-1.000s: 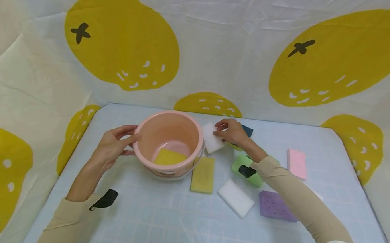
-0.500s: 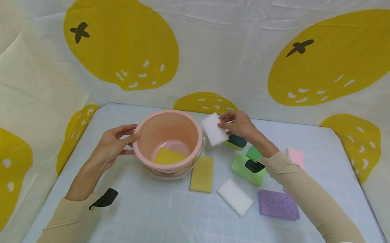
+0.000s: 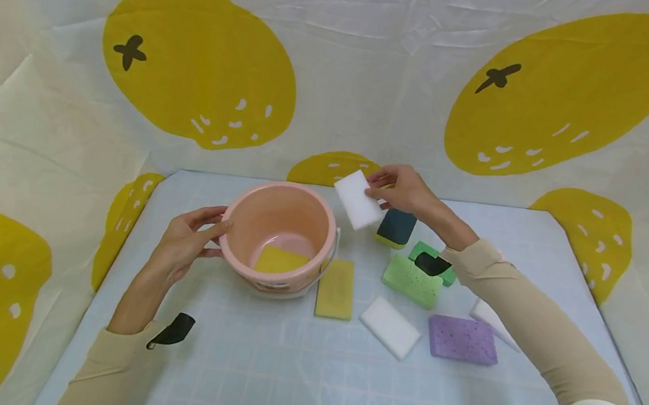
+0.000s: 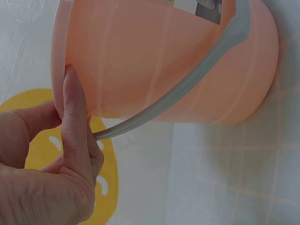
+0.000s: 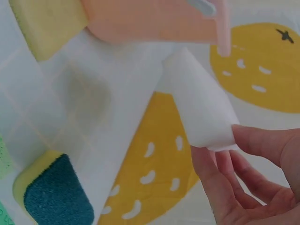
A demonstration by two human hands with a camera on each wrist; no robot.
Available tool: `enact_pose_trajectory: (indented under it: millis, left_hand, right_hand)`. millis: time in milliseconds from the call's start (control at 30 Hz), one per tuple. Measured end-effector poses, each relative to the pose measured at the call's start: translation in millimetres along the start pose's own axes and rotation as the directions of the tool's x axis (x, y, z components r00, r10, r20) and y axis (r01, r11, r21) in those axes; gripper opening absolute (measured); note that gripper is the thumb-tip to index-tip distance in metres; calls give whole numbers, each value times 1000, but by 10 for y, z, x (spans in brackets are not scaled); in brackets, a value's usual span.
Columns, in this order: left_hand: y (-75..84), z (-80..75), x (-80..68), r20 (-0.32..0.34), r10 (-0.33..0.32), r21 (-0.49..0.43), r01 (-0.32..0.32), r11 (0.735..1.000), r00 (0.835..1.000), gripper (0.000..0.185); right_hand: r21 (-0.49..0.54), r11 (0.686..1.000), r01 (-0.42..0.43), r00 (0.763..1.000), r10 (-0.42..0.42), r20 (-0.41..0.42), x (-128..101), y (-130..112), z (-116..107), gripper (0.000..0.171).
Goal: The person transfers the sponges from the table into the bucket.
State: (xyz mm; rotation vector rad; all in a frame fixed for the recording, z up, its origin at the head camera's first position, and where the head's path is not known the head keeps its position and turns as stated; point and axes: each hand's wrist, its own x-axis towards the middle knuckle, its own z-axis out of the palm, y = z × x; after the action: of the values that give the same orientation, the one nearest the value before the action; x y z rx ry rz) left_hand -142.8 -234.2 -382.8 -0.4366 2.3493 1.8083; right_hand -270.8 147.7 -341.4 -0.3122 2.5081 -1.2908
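A pink bucket point(image 3: 280, 224) with a grey handle point(image 4: 187, 89) stands on the light blue table, a yellow sponge point(image 3: 280, 261) lying inside it. My left hand point(image 3: 188, 240) rests against the bucket's left side, fingers straight along the wall point(image 4: 75, 117). My right hand point(image 3: 401, 190) pinches a white sponge point(image 3: 358, 199) by one end and holds it in the air just right of the bucket's rim; the right wrist view shows the white sponge point(image 5: 199, 112) between fingertips point(image 5: 255, 140) and thumb.
On the table right of the bucket lie a yellow sponge point(image 3: 336, 289), a white one point(image 3: 390, 327), a purple one point(image 3: 462, 340), two green ones point(image 3: 413, 280), a dark blue-and-yellow scrubber point(image 3: 396, 228) and another white piece point(image 3: 488, 317). A lemon-print cloth hangs behind.
My right hand has lifted the white sponge off the table and raised it up and back, beside the bucket's rim. The left hand and the bucket have stayed in place.
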Motion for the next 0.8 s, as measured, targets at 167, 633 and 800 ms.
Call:
enact_pose_trajectory:
  millis: [167,633,800]
  left_hand:
    - [-8,-9,6,7,5,-9,-5,1000,1000,61]
    - [1,-19,13,24,11,-14,-10,1000,1000,62]
    - [3,-15,10,20,10,-13,-10,1000,1000,61]
  right_hand:
    - [27,1000,6,1000,-7,11,-27,-102,-68,35]
    - [59,997,51,996,-55,66,-102,-443,-85,36]
    - [69,995,75,992,-81,97,-109,-567,-3,35]
